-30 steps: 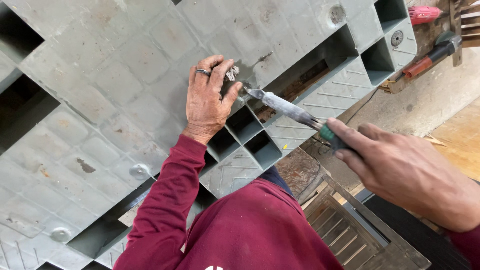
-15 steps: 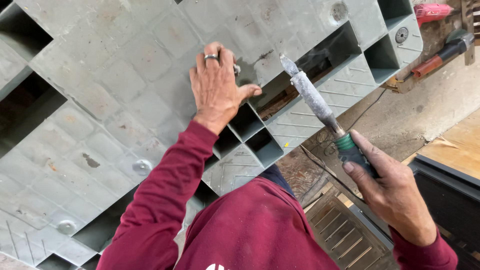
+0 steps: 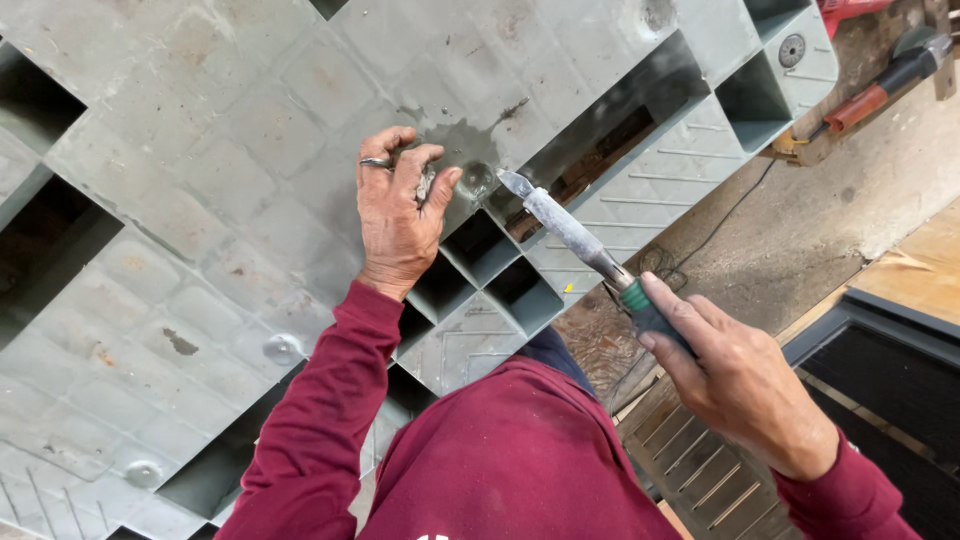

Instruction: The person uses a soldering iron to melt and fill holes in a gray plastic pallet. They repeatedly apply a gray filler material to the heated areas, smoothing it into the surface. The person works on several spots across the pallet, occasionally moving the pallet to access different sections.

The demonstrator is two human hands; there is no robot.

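A big grey plastic pallet (image 3: 200, 130) with square openings fills the left and middle of the view. My left hand (image 3: 400, 215), a ring on one finger, rests on it and pinches a small grey piece (image 3: 425, 185) between thumb and fingers. Just right of the thumb is a dark, wet-looking patch (image 3: 470, 150) on the pallet surface. My right hand (image 3: 745, 385) grips the green handle of a long metal-bladed tool (image 3: 565, 225). Its pointed tip sits just right of that patch, at the edge of an opening.
Red-handled tools (image 3: 870, 100) lie at the top right beside the pallet corner. A thin black cable (image 3: 720, 230) runs over the concrete floor. A dark framed panel (image 3: 900, 370) and a slatted wooden piece (image 3: 700, 470) are at the lower right.
The right hand lifted the tool away from the pallet, then brought its tip back down beside the dark patch. The left hand stayed on the pallet and curled its fingers.
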